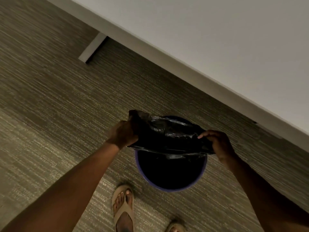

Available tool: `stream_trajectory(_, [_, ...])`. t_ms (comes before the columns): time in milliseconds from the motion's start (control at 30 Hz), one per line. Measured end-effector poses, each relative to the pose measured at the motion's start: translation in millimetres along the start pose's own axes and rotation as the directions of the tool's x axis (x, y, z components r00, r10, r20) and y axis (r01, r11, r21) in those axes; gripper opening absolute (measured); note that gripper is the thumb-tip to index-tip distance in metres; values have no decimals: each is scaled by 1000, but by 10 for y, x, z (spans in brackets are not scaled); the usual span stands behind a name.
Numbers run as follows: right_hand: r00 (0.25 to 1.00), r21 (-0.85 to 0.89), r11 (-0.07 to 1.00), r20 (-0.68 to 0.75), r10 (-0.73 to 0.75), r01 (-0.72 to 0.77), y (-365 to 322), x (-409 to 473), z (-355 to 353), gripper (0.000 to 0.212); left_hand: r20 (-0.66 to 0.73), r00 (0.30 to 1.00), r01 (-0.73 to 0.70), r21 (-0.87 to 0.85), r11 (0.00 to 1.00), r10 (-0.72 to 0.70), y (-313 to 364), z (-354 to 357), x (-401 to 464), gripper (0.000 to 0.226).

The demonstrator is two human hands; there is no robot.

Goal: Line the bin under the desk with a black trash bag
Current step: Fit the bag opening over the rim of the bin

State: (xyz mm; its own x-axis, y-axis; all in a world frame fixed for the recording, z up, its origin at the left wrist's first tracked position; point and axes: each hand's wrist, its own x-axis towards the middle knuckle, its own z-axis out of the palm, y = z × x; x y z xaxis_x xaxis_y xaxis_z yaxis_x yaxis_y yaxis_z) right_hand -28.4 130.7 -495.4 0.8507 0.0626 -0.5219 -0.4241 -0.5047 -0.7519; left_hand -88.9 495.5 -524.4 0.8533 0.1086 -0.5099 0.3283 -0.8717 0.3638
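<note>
A round bin with a purple rim (151, 180) stands on the carpet just in front of the desk edge. A crumpled black trash bag (168, 134) is stretched over the far half of the bin's mouth. My left hand (122, 134) grips the bag's left end. My right hand (219, 144) pinches the bag's right end. The near half of the bin's mouth is uncovered and looks dark inside.
The white desk top (217, 39) runs diagonally across the upper right, with a white desk leg (92, 48) at the upper left. Grey striped carpet (50, 97) covers the floor. My feet in tan sandals (122, 210) stand just before the bin.
</note>
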Motion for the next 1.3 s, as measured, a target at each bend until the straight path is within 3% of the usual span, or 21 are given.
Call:
stream_trajectory(100, [998, -18, 998, 19, 53, -52, 97, 136, -13, 48, -14, 1000, 6, -53, 999, -7, 0, 88, 93, 57])
stream_trajectory(200, [996, -55, 995, -52, 79, -82, 177, 284, -31, 36, -14, 999, -30, -53, 998, 29, 61, 172, 148, 54])
stream_trajectory(400, [997, -405, 914, -75, 6, -37, 329, 490, -20, 53, -35, 999, -36, -57, 998, 34, 122, 250, 262, 47])
stream_trajectory(500, [997, -496, 866, -52, 48, -68, 377, 577, 33, 53, -12, 1000, -6, -82, 997, 5, 98, 260, 351, 45])
stream_trajectory(600, [986, -519, 840, -40, 161, -159, 435, 620, 86, 44, 141, 981, 158, -200, 967, -131, 78, 260, 370, 43])
stream_trajectory(700, [948, -551, 791, -4, 317, -266, 491, 602, 96, 44, 352, 908, 385, -488, 783, -227, 19, 250, 324, 26])
stream_trajectory(800, [894, -301, 843, -112, 434, -447, 579, 516, 77, 56, 477, 846, 532, -720, 445, -240, -61, 280, 131, 28])
stream_trajectory(900, [835, -109, 830, -146, 531, -547, 652, 344, 98, 60, 507, 849, 524, -843, 118, -148, -195, 437, -81, 35])
stream_trajectory(967, [813, 88, 823, -127, 568, -561, 744, 187, 147, 50, 500, 846, 501, -864, -46, -184, -284, 601, -209, 36])
stream_trajectory(1067, [813, 485, 717, -21, 582, -501, 863, -90, 196, 48, 456, 848, 410, -887, -212, -270, -329, 873, -433, 38])
stream_trajectory(1133, [834, 669, 625, -13, 552, -403, 874, -285, 238, 45, 415, 865, 350, -902, -253, -283, -279, 1008, -625, 63])
stream_trajectory(1167, [828, 706, 606, -49, 559, -367, 881, -374, 269, 45, 395, 864, 338, -914, -223, -312, -243, 1062, -724, 73])
stream_trajectory(1233, [799, 676, 652, -155, 582, -344, 893, -520, 354, 55, 364, 834, 363, -928, -85, -415, -127, 1146, -893, 78])
stream_trajectory(1300, [794, 621, 708, -218, 567, -336, 909, -666, 493, 66, 334, 794, 385, -923, -5, -508, 44, 1194, -1028, 69])
